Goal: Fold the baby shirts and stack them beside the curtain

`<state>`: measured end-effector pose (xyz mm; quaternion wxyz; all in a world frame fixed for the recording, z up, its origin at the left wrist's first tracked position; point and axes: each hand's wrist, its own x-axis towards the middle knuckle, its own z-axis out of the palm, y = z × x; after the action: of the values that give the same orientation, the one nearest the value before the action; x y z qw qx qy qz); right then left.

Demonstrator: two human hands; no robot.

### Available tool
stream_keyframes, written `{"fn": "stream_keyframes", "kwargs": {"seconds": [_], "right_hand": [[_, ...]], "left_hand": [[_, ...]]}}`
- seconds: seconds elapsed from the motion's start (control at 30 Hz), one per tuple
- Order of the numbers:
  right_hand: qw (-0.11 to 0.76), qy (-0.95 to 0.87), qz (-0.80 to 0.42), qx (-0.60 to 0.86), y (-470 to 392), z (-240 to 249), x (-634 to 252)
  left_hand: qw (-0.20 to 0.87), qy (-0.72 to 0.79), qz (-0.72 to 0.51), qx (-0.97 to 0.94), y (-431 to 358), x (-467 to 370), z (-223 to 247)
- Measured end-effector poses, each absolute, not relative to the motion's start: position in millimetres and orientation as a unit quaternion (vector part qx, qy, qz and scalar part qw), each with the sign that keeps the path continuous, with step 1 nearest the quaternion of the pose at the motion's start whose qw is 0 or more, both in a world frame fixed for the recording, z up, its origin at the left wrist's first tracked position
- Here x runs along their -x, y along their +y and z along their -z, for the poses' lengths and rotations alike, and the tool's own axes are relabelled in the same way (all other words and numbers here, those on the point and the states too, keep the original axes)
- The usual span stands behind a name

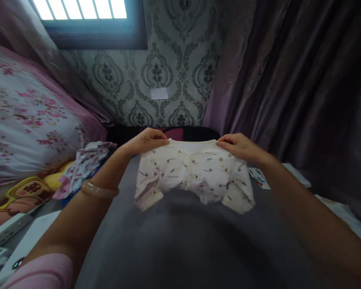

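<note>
- Patterned wallpaper (156,72) and satiny mauve curtains (243,80) rise behind a smooth grey surface (132,249).
- Small printed shirt (174,164), frame centre, pinched either side of its neckline by left hand (149,140) and right hand (242,147).
- Probably light, limp, easily creased; shoulders look the surest hold.
- Crumpled clothes (87,158), centre left.

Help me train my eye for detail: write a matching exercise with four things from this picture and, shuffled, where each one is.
1. Small printed garment
2. Bangle
3. White rectangle
4. Pink-flowered fabric

A. On the patterned wall
B. At the picture's left edge
C. Held by left hand and right hand
D. Around the left forearm

Pairs: 1-C, 2-D, 3-A, 4-B
</note>
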<state>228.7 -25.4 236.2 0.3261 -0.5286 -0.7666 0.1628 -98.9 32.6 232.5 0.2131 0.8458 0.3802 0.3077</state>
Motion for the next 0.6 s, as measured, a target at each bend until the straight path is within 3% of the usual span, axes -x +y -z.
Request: {"fn": "stream_keyframes", "kwargs": {"seconds": [0.1, 0.17, 0.27, 0.33, 0.47, 0.53, 0.6], "right_hand": [[0.365, -0.751, -0.141, 0.531, -19.7, -231.1, -226.1], [0.340, -0.751, -0.234, 0.516, -24.4, -233.9, -226.7], [0.273, -0.751, -0.355, 0.485, -31.0, -240.4, -230.9], [0.285, -0.746, -0.330, 0.503, -27.8, -241.0, -231.7], [0.373, -0.732, -0.181, 0.540, -16.9, -234.8, -224.6], [0.358, -0.743, -0.220, 0.521, -17.9, -233.3, -222.7], [0.291, -0.761, -0.314, 0.488, -20.2, -233.3, -224.6]], "left_hand": [[0.100, 0.400, -0.387, -0.825, 31.0, 88.4, -231.9], [0.129, 0.399, -0.398, -0.816, 25.5, 86.7, -236.5], [0.260, 0.361, -0.296, -0.845, 21.0, 93.1, -242.5], [0.286, 0.357, -0.254, -0.852, 24.6, 96.1, -241.0], [0.156, 0.425, -0.368, -0.813, 33.4, 88.6, -231.4], [0.155, 0.425, -0.410, -0.792, 31.3, 86.0, -230.7], [0.244, 0.398, -0.372, -0.802, 27.6, 88.7, -232.7]]}}
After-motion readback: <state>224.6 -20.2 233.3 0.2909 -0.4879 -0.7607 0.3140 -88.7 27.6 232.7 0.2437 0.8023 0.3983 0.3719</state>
